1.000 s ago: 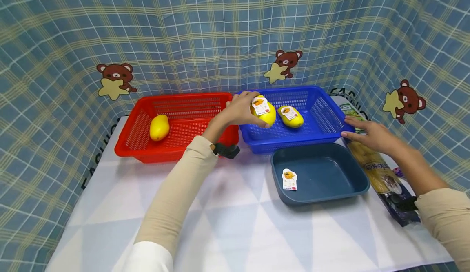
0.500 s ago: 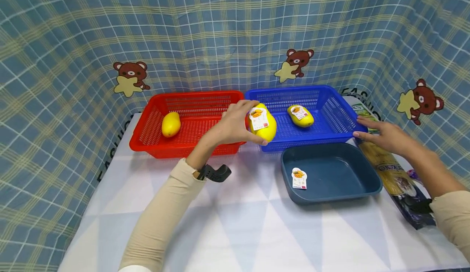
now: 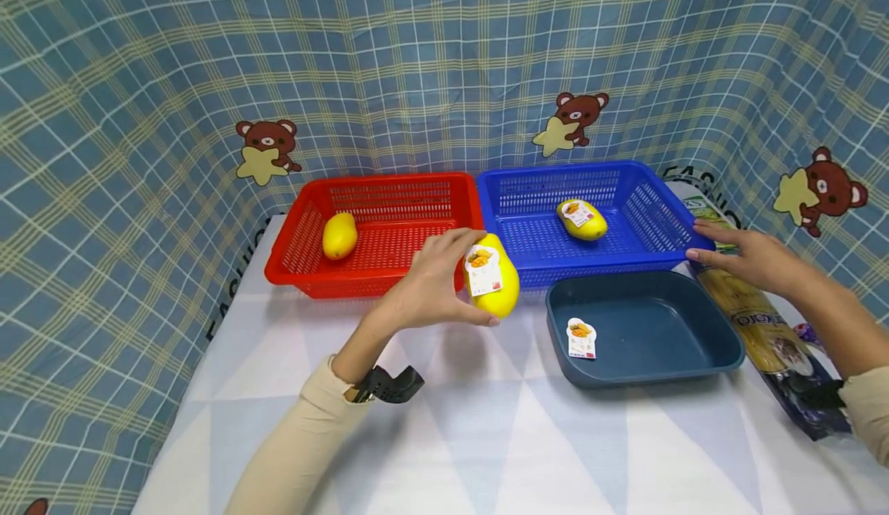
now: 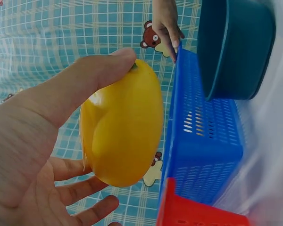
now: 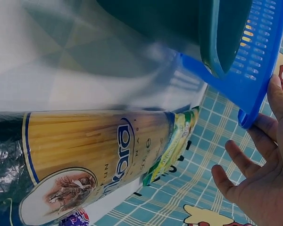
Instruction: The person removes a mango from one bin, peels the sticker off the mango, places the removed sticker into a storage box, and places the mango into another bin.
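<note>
My left hand (image 3: 434,287) holds a yellow mango (image 3: 505,287) between thumb and fingers, above the table in front of the baskets. A white label with a picture of mangoes (image 3: 484,270) shows on it in the head view; its bare side faces the left wrist view. My right hand (image 3: 757,262) grips the right front corner of the blue basket (image 3: 524,238), thumb on the rim in the right wrist view. Inside that basket lies a labelled yellow mango (image 3: 592,228). Another yellow mango (image 3: 339,235), showing no label, lies at the left in the red basket (image 3: 417,235).
A dark teal tub (image 3: 646,330) stands before the blue basket, a mango label (image 3: 582,339) on its left inner side. Along the right lies a spaghetti packet (image 5: 99,150), partly under my right forearm. A plaid curtain (image 3: 389,59) hangs behind the baskets.
My left hand has brought the mango from over the blue basket toward me, to the front of the baskets. My right hand stays on the basket corner. The head view has shifted left.
</note>
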Demonstrator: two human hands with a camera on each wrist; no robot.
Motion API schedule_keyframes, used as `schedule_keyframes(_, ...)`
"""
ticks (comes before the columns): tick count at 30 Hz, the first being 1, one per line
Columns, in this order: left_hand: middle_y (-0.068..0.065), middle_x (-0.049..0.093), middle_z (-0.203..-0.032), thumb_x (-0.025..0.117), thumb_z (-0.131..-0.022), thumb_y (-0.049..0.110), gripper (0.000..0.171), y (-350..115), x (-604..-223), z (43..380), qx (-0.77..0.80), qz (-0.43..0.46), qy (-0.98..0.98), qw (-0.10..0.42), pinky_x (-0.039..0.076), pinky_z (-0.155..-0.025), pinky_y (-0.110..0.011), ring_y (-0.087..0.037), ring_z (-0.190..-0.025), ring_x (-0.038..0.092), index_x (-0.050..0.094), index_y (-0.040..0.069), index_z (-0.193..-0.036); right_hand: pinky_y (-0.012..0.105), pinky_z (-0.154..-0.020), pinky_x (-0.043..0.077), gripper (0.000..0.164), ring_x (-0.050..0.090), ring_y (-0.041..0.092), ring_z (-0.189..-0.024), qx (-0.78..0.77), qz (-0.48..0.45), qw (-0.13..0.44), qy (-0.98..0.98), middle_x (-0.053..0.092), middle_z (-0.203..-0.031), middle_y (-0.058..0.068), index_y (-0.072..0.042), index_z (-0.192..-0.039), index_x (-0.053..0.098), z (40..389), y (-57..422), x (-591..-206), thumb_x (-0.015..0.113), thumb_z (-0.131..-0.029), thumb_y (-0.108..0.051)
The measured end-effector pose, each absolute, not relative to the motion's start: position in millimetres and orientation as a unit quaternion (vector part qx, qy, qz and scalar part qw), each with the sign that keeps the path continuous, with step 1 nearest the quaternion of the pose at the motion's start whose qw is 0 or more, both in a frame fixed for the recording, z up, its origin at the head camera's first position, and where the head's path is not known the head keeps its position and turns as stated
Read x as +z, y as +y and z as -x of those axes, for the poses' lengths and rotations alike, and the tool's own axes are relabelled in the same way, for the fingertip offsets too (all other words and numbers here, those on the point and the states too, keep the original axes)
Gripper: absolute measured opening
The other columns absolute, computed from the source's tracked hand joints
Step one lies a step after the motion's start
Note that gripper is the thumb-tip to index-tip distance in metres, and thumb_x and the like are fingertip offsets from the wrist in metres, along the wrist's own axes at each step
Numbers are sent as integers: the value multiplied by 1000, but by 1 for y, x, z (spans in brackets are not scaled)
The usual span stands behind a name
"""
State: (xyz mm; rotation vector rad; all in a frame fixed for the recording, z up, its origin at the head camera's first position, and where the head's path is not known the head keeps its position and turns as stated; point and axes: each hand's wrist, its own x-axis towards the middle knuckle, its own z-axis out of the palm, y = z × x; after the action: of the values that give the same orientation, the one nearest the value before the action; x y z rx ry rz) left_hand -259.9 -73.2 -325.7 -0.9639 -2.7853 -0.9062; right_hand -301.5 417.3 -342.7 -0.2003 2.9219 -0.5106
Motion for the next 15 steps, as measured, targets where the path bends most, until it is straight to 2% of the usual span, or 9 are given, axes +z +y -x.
schedule_keyframes(15,-5,39,-153,93,-62,50,112,-93,-352,232,-294,292,-910,20,34,-102,-50,-26,-133,33,38,19,-154,83,-93,20,86,20,72,-127,-168,58,88,980,15,-150,43,-6,-159,11,304,419,-348,48,-100,-58)
